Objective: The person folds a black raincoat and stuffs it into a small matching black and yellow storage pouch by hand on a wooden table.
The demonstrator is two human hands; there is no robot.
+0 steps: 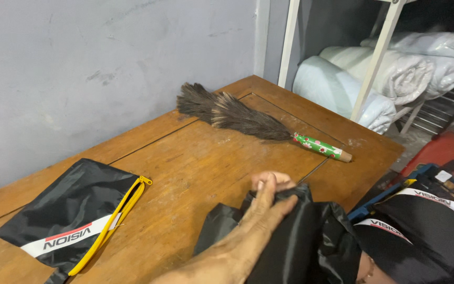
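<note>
**Left hand bunches black fabric at the desk's near edge**

The left hand (269,197) reaches in from the bottom of the view, forearm stretched across the frame, its grip closed: fingers (269,181) curl over a gathered fold of black fabric (311,236) and pinch it against the thumb. The fabric is thin, glossy and crumpled, with soft creases catching the light; it heaps up in loose folds from the pinched corner down toward the lower edge of the picture, lying partly on the wooden desk (195,163) and partly over its near right edge. Of the right hand only a sliver of wrist (366,271) with a thin bracelet shows beneath the fabric at the bottom, so how its grip stands cannot be told.

Just beside the fabric on the right, below the desk, lie more black bags (426,221) with white and red bands, piled over a blue crate.

To the left on the desk, well apart from the hand, a flat black pouch (69,210) lies with a white and red stripe and an open yellow zip along its right edge.

Farther back, a feather duster (237,113) rests diagonally, brown feathers toward the grey wall, its green patterned handle pointing right.

Beyond the desk's far corner, a white rack (377,52) holds rolled pale bedding.
</note>
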